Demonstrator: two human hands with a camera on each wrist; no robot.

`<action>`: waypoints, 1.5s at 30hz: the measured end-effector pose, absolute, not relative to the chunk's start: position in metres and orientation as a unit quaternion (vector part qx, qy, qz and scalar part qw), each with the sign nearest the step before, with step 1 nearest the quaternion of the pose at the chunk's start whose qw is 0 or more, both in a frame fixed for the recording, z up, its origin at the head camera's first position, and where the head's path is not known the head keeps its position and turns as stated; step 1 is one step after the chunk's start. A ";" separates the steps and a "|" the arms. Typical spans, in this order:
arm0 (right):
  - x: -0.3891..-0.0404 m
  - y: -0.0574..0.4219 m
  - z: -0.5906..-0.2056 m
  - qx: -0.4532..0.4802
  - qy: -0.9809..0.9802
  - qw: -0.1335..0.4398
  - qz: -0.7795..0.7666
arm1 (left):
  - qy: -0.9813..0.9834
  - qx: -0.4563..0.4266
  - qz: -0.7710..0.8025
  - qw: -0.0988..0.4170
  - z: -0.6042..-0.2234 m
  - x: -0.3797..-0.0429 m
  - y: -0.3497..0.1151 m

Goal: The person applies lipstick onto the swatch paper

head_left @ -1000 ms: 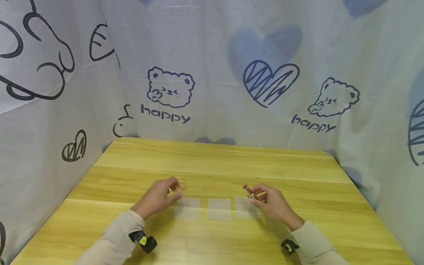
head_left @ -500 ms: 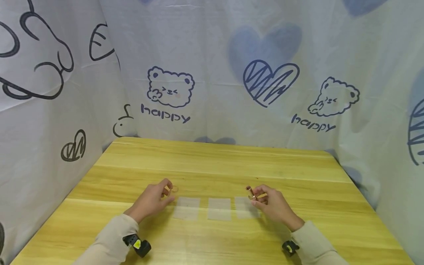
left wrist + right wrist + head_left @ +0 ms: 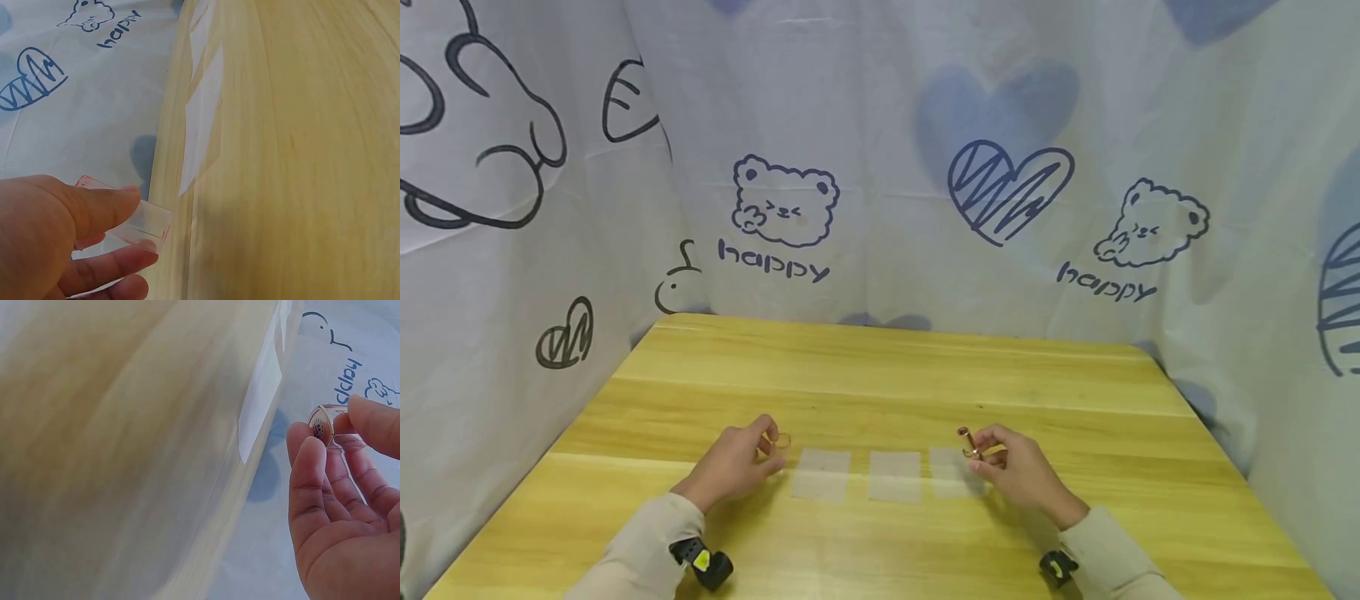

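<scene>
In the head view, my left hand (image 3: 733, 462) is over the left side of the table, its thumb and fingers pinching a small clear plastic sleeve (image 3: 150, 220). Pinkish edges show on the sleeve in the left wrist view, and its open round end shows from the head. Across from it, my right hand (image 3: 1022, 467) pinches a slim, shiny rose-gold tube (image 3: 971, 442) between thumb and fingers, close over the right white square. A round end with a small dark printed label faces the right wrist camera; the fingers hide part of the tube.
Three thin whitish squares lie in a row on the wooden table (image 3: 880, 375): a left square (image 3: 822, 475), a middle square (image 3: 895, 477) and a right square (image 3: 951, 473). A white printed curtain (image 3: 880, 167) stands behind the table and along its sides.
My left hand has drawn back to the left and slightly toward me with the clear sleeve. The right hand stays nearly in place, the rose-gold tube tilting slightly more upright.
</scene>
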State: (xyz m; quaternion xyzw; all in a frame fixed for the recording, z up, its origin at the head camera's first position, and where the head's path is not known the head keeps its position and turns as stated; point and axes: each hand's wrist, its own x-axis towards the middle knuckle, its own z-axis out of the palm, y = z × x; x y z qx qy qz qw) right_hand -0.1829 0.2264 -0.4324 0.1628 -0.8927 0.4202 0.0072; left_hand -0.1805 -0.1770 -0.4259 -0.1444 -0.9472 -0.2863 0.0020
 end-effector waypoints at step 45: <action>-0.182 0.232 -0.421 0.154 -0.891 -0.008 0.427 | -0.952 -0.129 -0.278 -0.026 -0.430 -0.183 -0.174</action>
